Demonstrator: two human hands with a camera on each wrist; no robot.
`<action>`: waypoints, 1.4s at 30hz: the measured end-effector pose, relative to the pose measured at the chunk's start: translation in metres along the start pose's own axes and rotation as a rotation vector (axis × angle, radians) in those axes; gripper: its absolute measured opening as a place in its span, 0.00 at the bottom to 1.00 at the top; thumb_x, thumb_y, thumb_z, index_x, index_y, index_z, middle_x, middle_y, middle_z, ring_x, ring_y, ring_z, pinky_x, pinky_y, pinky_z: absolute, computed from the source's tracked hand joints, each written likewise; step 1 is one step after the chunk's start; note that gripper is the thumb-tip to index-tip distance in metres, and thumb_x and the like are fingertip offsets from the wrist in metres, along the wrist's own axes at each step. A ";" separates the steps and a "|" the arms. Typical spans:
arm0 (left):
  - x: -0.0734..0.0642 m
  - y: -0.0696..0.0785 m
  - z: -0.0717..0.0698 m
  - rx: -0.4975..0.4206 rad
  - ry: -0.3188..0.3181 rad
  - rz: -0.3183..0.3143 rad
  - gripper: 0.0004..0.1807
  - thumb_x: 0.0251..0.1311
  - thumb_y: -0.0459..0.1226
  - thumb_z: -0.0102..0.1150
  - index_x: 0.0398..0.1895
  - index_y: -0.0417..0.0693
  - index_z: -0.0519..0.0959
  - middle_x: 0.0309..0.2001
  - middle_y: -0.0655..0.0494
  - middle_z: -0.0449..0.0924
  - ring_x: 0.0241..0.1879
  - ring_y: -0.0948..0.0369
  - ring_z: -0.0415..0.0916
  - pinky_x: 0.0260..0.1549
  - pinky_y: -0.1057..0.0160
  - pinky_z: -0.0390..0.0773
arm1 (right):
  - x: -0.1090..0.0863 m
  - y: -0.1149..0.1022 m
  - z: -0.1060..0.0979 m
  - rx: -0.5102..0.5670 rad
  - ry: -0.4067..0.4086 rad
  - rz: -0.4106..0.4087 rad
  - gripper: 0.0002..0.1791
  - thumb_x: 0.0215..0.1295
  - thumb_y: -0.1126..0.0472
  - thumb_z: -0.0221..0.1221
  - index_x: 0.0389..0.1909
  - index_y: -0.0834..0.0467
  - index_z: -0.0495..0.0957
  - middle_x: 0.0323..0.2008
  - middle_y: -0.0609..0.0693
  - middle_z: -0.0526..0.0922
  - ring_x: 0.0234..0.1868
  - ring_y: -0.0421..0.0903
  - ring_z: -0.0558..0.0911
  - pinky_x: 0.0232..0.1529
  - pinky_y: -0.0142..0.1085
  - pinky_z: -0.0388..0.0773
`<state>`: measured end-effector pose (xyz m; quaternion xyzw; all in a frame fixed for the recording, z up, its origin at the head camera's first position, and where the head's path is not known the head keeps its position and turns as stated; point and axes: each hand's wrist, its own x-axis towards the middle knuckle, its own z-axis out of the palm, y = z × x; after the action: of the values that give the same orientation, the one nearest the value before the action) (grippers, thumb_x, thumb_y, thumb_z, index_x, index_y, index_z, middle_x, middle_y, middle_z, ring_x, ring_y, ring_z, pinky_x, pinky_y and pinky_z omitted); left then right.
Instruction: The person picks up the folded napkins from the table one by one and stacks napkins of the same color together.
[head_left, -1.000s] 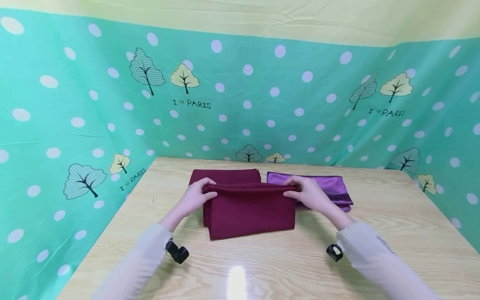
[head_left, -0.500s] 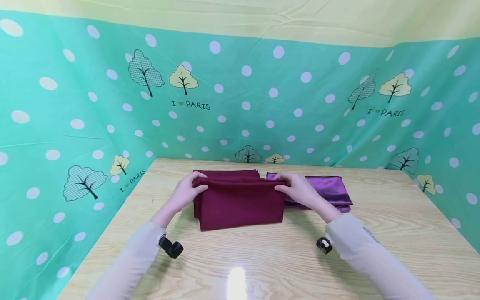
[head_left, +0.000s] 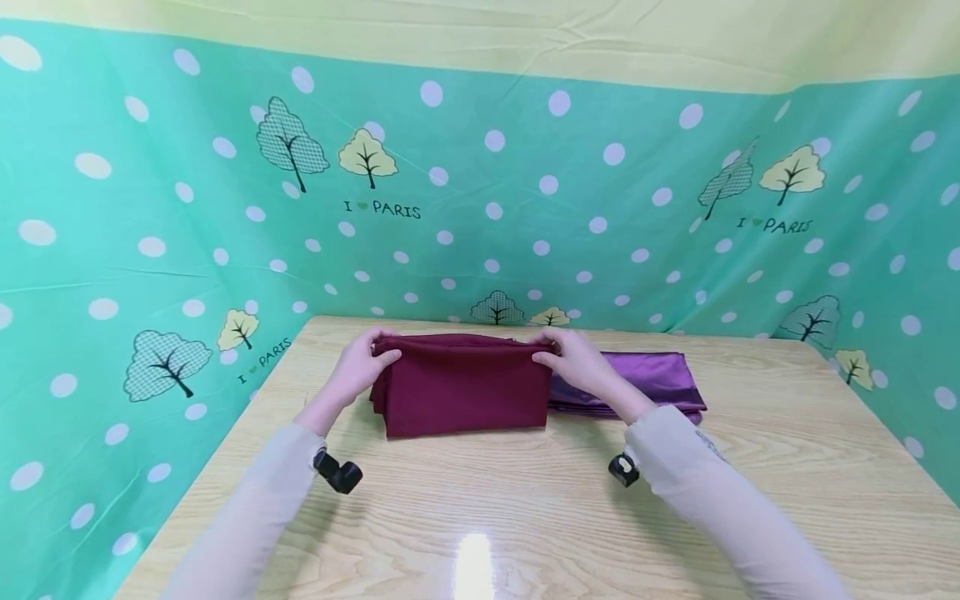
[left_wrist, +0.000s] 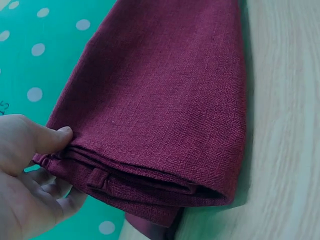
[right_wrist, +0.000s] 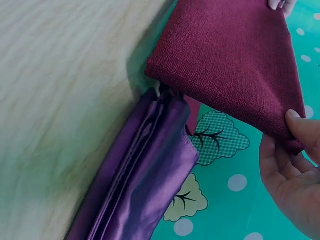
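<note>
A folded burgundy cloth (head_left: 467,390) is held up by its far edge, its broad face hanging toward me. My left hand (head_left: 358,365) pinches the left corner, thumb on the near face and fingers behind. At the right corner, my right hand (head_left: 576,360) pinches it the same way. Several fabric layers and a small loop (left_wrist: 98,178) show at the cloth's side in the left wrist view. Behind it lies a second burgundy cloth, now almost wholly hidden; a reddish strip (right_wrist: 193,114) shows below in the right wrist view.
A folded purple satin cloth (head_left: 654,379) lies on the wooden table (head_left: 525,517) to the right, partly behind my right hand. Close beyond the table's far edge hangs a green dotted curtain (head_left: 480,208) printed with trees. Black wrist cameras sit at both sleeves.
Both hands have carried the held burgundy cloth away from me and to the left. It now covers most of the second burgundy cloth, which was showing behind it.
</note>
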<state>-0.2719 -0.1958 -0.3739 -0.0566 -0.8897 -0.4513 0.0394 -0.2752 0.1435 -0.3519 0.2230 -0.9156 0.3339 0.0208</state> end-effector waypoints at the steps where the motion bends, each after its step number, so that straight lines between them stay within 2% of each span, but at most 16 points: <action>1: 0.001 -0.001 -0.001 -0.005 0.000 -0.003 0.17 0.60 0.34 0.53 0.52 0.42 0.71 0.49 0.42 0.74 0.43 0.51 0.75 0.41 0.58 0.74 | 0.002 -0.001 0.001 0.001 0.006 -0.002 0.12 0.60 0.60 0.58 0.45 0.57 0.78 0.40 0.52 0.81 0.31 0.43 0.77 0.32 0.35 0.73; 5: 0.006 -0.004 -0.004 -0.016 0.010 -0.023 0.17 0.60 0.34 0.53 0.53 0.42 0.70 0.50 0.41 0.73 0.44 0.50 0.75 0.40 0.59 0.74 | 0.010 -0.003 0.004 -0.001 0.020 -0.028 0.12 0.59 0.61 0.59 0.43 0.58 0.78 0.40 0.54 0.82 0.31 0.43 0.78 0.34 0.36 0.73; 12: 0.017 -0.004 -0.009 -0.009 0.053 -0.016 0.17 0.61 0.33 0.53 0.53 0.41 0.70 0.54 0.42 0.70 0.45 0.49 0.71 0.41 0.57 0.72 | 0.022 -0.004 0.008 0.027 0.020 0.008 0.12 0.60 0.61 0.58 0.45 0.57 0.78 0.40 0.52 0.82 0.35 0.44 0.79 0.37 0.37 0.75; 20: 0.024 -0.013 -0.011 0.002 0.049 -0.039 0.18 0.61 0.34 0.52 0.55 0.41 0.69 0.57 0.41 0.68 0.49 0.48 0.70 0.46 0.54 0.72 | 0.034 -0.005 0.015 0.020 0.008 0.020 0.12 0.61 0.61 0.57 0.45 0.57 0.78 0.40 0.53 0.82 0.39 0.47 0.79 0.40 0.39 0.74; 26: 0.033 -0.007 -0.015 0.005 0.050 -0.044 0.17 0.62 0.34 0.50 0.55 0.41 0.69 0.54 0.41 0.69 0.49 0.48 0.70 0.47 0.52 0.71 | 0.044 -0.003 0.017 0.027 0.013 0.051 0.12 0.62 0.62 0.56 0.46 0.58 0.77 0.43 0.54 0.80 0.42 0.49 0.78 0.43 0.41 0.73; 32: 0.043 -0.002 -0.012 0.037 0.063 -0.052 0.17 0.62 0.33 0.50 0.55 0.41 0.69 0.54 0.40 0.70 0.51 0.48 0.69 0.50 0.52 0.70 | 0.052 0.000 0.015 0.035 0.028 0.078 0.12 0.62 0.62 0.56 0.46 0.59 0.77 0.45 0.55 0.80 0.44 0.50 0.77 0.45 0.42 0.73; 42: 0.052 -0.010 -0.010 0.024 0.073 -0.088 0.18 0.62 0.33 0.50 0.56 0.42 0.69 0.55 0.40 0.70 0.51 0.48 0.69 0.49 0.52 0.70 | 0.063 -0.001 0.016 0.031 -0.001 0.122 0.13 0.62 0.61 0.56 0.47 0.58 0.76 0.45 0.55 0.79 0.47 0.51 0.77 0.46 0.42 0.73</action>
<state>-0.3250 -0.2063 -0.3693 -0.0001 -0.8947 -0.4436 0.0527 -0.3296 0.1079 -0.3519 0.1674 -0.9221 0.3487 -0.0035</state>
